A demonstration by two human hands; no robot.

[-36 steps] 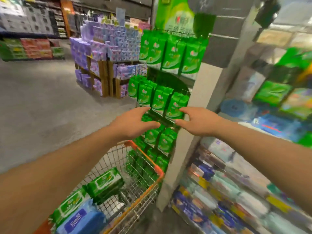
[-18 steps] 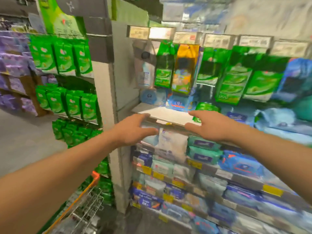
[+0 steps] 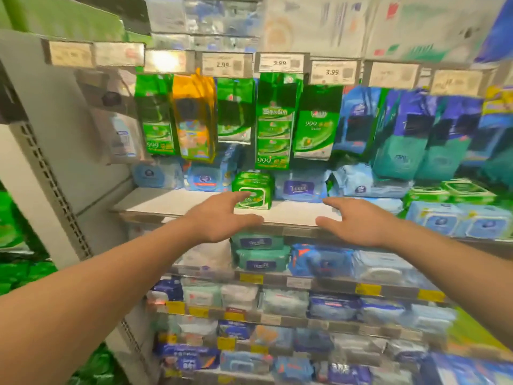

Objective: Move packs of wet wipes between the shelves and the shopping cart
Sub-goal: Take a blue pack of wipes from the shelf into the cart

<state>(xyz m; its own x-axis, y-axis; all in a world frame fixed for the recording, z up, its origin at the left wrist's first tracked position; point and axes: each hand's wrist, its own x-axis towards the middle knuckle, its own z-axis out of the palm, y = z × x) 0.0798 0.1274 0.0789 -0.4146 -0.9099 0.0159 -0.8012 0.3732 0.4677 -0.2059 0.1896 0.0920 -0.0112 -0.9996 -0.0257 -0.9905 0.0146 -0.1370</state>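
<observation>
Since the earlier frames the view has swung right, away from the orange cart and the end rack of green packs, so the wipes aisle now fills the whole picture and the cart is out of sight. Both hands have come up to the white shelf at about chest level.

Left hand and right hand are both spread loose, holding nothing. Between them, a bit further back on the shelf, sits a single green pack standing on its edge. The left hand's fingertips overlap the front of that pack in the picture, though I can't tell if they're actually touching it or just hovering in front. The right hand's fingers point toward the blue Tempo pack just beside the green one, with a clear gap to it.

What could go wrong, as I see it: the green pack is on a narrow edge, so a poke from the front could tip it backward into the blue packs behind instead of getting it gripped. Soft packs squish too, so a shallow pinch may slide off. And the hanging green bags dangle right above, so lifting straight up could knock them. Everything's also motion-blurred, so my guess on which pack is the target is just that, a guess.
</observation>
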